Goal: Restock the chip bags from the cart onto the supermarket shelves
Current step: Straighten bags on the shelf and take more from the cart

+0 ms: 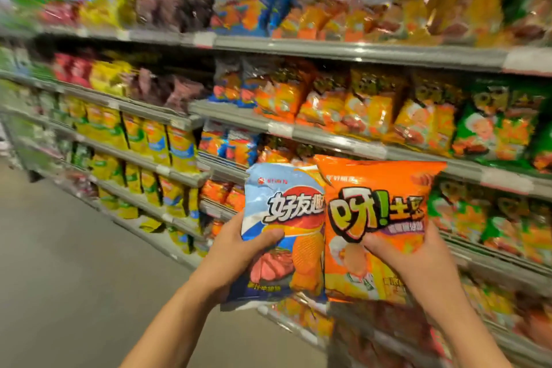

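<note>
The left hand [236, 251] is gripping a glossy blue-and-white plastic chip bag [283, 233] by its left edge, thumb pressing across the front. Beside it, slightly overlapping, the right hand [418, 266] is pinching a shiny orange plastic chip bag [379, 227], thumb on its face. Both are being held upright, labels outward, probably for matching against the blurred grey metal shelves [328, 51] of like-coloured bags behind.

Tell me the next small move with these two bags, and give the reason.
Probably lift the right hand and slot its orange bag into the row of matching orange bags on the shelf above. Both hands are full, the left hand gripping a blue bag, and the orange stock sits closest to the right hand.
</note>
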`<act>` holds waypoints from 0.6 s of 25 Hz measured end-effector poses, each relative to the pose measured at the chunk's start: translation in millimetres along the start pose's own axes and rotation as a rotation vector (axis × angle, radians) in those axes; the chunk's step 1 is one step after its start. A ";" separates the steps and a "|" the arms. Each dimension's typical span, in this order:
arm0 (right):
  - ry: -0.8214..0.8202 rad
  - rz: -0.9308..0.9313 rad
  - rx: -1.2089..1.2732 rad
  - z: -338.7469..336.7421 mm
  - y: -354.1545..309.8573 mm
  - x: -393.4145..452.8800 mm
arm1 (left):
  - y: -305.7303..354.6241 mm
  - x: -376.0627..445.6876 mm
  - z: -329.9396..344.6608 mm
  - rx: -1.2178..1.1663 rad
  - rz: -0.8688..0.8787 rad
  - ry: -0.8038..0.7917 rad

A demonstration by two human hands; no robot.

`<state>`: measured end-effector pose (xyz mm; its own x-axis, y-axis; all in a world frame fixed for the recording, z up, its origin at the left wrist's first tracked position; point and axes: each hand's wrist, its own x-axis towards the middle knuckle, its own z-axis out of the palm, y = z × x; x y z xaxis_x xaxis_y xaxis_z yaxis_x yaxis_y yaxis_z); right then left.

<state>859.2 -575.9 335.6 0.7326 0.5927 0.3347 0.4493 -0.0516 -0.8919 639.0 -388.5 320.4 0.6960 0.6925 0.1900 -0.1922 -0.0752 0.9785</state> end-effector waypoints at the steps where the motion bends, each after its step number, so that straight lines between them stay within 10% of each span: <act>1: -0.011 -0.021 0.005 23.2 -11.6 7.5 | 6.6 5.4 -25.3 -0.017 0.003 0.013; 15: -0.049 -0.080 0.020 232.7 -76.5 131.5 | 22.3 137.1 -237.2 -0.055 -0.002 0.047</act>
<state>802.1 -307.0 377.0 0.6688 0.6326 0.3904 0.4944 0.0137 -0.8691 566.1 -125.0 349.1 0.6633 0.7257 0.1828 -0.2297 -0.0350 0.9726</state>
